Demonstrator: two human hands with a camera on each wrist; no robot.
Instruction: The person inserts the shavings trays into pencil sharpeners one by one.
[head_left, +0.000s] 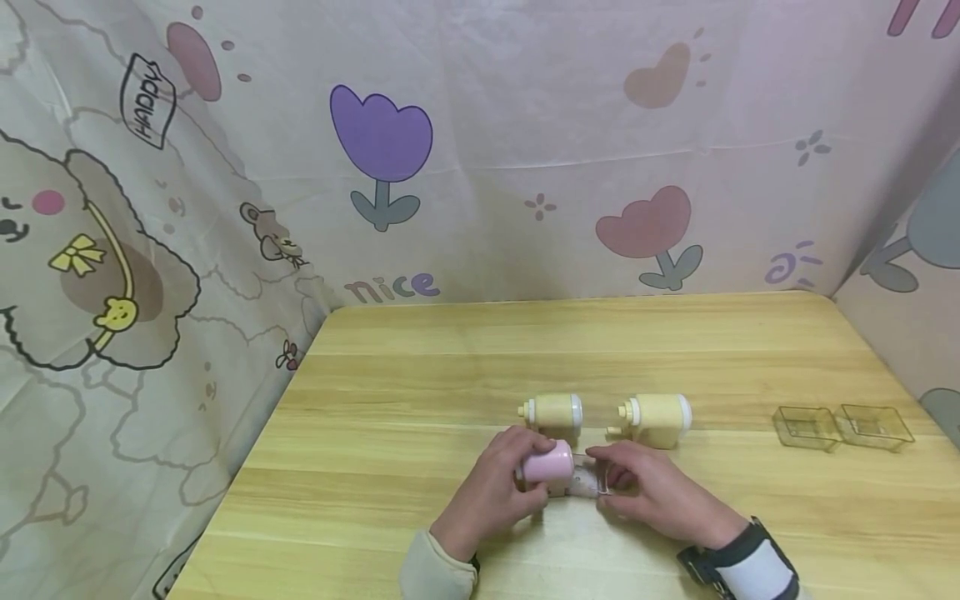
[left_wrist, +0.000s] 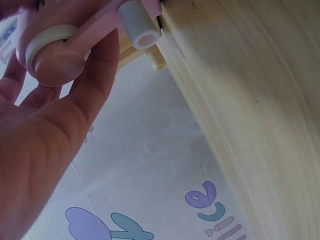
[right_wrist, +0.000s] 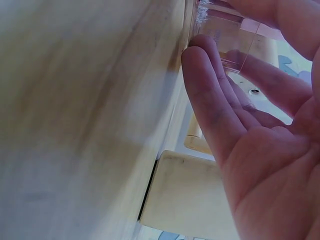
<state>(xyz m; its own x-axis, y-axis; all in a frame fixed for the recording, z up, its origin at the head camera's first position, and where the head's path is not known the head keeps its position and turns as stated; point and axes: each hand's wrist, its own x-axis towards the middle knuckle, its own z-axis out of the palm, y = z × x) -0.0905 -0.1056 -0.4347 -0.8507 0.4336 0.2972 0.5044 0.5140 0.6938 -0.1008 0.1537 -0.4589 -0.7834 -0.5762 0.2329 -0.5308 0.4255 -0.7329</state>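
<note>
On the table [head_left: 405,367], short of its far edge: left hand [head_left: 502,493], fingers gripping pink device [head_left: 549,463]; right hand [head_left: 654,492], pinching clear box [head_left: 585,482]; cloth [head_left: 487,242] lettered "nice".

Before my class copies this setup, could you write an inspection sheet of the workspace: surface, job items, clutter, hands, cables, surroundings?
Surface: light wood-grain tabletop.
Job items: pink hand-crank machine beside a clear box with whitish bits inside; whether they touch is unclear.
Clutter: two yellow hand-crank machines beyond the hands; two see-through tinted boxes at far right.
Hands: left hand grips the pink machine; right hand holds the clear box's end.
Cables: nothing seen.
Surroundings: cartoon-printed cloth behind and at both sides.
</note>
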